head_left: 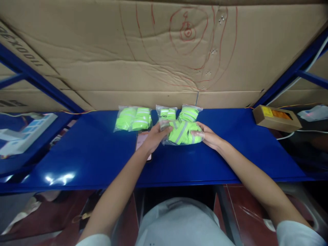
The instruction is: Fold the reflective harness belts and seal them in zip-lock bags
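Pale shirt [184, 222] nearest, six o'clock. Left hand [156, 134] and right hand [208, 135] grip the green bag [181, 132] near centre, fingers closed on its sides. From it: phone [141, 139], nine o'clock; carton [275, 119], three; second bag [189, 112], twelve.

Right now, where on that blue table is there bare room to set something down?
The blue table has two wide bare patches: left of the phone, in front of the leftmost green bundles, and between the right hand and the cardboard box. The middle is crowded: left hand, held bag, two bags behind.
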`<state>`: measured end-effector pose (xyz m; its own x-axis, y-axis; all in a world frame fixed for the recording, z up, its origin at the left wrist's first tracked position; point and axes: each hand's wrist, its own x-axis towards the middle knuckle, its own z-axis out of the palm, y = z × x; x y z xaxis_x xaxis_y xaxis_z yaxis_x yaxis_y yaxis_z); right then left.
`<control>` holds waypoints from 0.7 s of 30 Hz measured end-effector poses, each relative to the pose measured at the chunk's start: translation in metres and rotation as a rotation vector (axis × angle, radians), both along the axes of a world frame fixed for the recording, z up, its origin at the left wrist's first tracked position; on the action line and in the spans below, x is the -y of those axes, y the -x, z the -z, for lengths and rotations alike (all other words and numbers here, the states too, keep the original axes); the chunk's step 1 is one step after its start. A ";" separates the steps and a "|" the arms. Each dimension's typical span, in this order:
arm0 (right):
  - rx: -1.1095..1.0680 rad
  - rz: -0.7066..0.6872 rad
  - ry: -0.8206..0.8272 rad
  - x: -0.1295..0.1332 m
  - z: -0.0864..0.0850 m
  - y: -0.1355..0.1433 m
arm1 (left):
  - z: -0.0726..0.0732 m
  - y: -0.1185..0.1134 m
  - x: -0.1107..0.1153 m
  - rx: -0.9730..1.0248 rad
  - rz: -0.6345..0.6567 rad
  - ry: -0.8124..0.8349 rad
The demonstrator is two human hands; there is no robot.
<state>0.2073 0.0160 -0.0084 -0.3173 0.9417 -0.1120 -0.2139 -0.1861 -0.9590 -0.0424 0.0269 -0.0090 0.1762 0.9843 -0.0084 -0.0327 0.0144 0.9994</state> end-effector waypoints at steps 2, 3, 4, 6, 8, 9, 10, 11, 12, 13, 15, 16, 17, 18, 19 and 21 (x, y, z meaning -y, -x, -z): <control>0.026 0.001 -0.039 0.001 0.002 0.002 | -0.001 0.001 -0.001 -0.018 -0.005 -0.028; 0.052 -0.001 -0.067 0.002 0.004 0.003 | -0.002 0.002 0.000 -0.032 -0.009 -0.046; 0.086 -0.009 -0.094 0.003 0.005 0.003 | -0.003 0.002 0.000 -0.050 -0.011 -0.065; 0.150 -0.031 -0.122 0.005 0.008 0.005 | -0.005 0.003 0.002 -0.088 -0.011 -0.099; 0.186 -0.051 -0.110 0.006 0.012 0.006 | -0.007 0.003 0.004 -0.113 0.000 -0.127; 0.187 -0.063 -0.092 0.006 0.014 0.006 | -0.007 0.003 0.005 -0.120 0.008 -0.140; 0.176 -0.072 -0.072 0.006 0.015 0.007 | -0.007 0.004 0.006 -0.122 0.018 -0.150; 0.153 -0.071 -0.054 0.005 0.017 0.008 | -0.007 0.004 0.006 -0.121 0.027 -0.157; 0.119 -0.062 -0.043 0.005 0.018 0.008 | -0.007 0.006 0.006 -0.116 0.032 -0.161; 0.078 -0.045 -0.036 0.005 0.019 0.009 | -0.007 0.007 0.005 -0.107 0.032 -0.163; -0.013 0.015 -0.036 0.002 0.019 0.009 | -0.007 0.010 0.002 -0.080 0.022 -0.164; -0.055 0.049 -0.040 0.001 0.019 0.009 | -0.007 0.011 0.001 -0.063 0.015 -0.163; -0.089 0.077 -0.044 -0.001 0.018 0.008 | -0.007 0.011 0.000 -0.045 0.012 -0.162; -0.114 0.097 -0.047 -0.004 0.016 0.007 | -0.008 0.010 0.000 -0.028 0.012 -0.160; -0.129 0.111 -0.047 -0.006 0.015 0.005 | -0.009 0.009 0.000 -0.013 0.014 -0.158; -0.134 0.113 -0.039 -0.011 0.011 -0.002 | -0.013 0.006 -0.001 0.010 0.014 -0.154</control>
<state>0.2089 0.0267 -0.0197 -0.2185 0.9751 -0.0388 -0.3582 -0.1171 -0.9263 -0.0488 0.0276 0.0041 0.1895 0.9713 0.1440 -0.0430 -0.1383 0.9895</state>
